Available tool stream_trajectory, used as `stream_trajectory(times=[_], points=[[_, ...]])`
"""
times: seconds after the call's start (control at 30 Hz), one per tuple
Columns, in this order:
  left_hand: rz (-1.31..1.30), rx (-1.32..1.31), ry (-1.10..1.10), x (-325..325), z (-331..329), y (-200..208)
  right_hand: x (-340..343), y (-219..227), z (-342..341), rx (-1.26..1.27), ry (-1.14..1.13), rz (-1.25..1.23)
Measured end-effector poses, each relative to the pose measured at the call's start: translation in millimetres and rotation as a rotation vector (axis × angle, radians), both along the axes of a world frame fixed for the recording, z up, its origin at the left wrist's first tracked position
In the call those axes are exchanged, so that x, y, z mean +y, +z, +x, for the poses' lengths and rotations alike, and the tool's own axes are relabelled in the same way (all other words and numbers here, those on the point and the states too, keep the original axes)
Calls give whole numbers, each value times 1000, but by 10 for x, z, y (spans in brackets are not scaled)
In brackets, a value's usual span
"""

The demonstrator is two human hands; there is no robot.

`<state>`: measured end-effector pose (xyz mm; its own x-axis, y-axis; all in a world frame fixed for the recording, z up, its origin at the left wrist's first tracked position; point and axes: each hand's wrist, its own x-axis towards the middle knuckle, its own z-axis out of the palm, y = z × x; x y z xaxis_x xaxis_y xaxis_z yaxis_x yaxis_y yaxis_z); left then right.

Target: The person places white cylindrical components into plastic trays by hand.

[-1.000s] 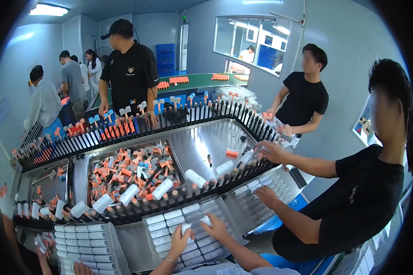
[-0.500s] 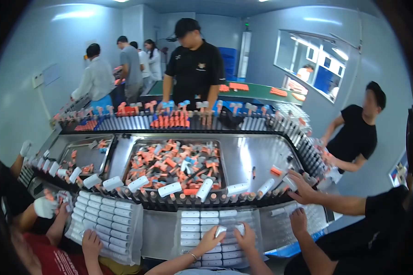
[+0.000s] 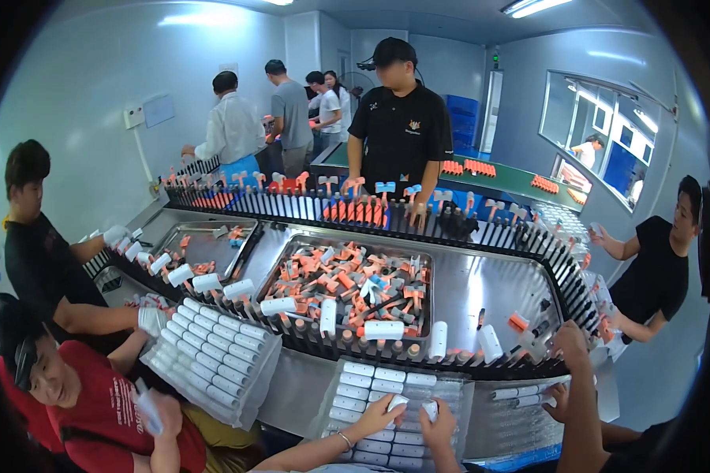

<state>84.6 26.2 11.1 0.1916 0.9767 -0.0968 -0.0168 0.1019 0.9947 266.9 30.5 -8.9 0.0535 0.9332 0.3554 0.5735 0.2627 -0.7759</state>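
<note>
Over a clear plastic tray (image 3: 459, 394) of white rounded casings, my left hand (image 3: 375, 419) is closed on a white casing (image 3: 397, 404). A thin band circles that wrist. A little to the right, my right hand (image 3: 440, 430) pinches a second white casing (image 3: 430, 411) between thumb and fingers. The two pieces point toward each other with a small gap between them. Rows of white casings (image 3: 347, 413) fill much of the tray beneath both hands, and part of the tray is hidden by them.
A curved conveyor rack (image 3: 323, 344) of upright pegs passes beyond the tray, with white casings on several pegs. Inside it lies a metal tray (image 3: 431, 296) heaped with orange and grey parts. Co-workers stand close on both sides; another filled tray (image 3: 272, 359) is at left.
My view has swung left, so the scene sits further right. Both hands keep their casings. The co-worker in red now raises a white piece, and casings on the rack have shifted.
</note>
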Motion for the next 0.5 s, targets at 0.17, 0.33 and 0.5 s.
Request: stream_trajectory(times=[0.17,0.33,0.5], points=[[-32,53,32,61,272,29,50,38,259,-16,13,11],[-28,30,98,68,280,91,100,139,266,42,85,3],[-84,-3,46,108,304,136,108,199,306,8,71,-50]])
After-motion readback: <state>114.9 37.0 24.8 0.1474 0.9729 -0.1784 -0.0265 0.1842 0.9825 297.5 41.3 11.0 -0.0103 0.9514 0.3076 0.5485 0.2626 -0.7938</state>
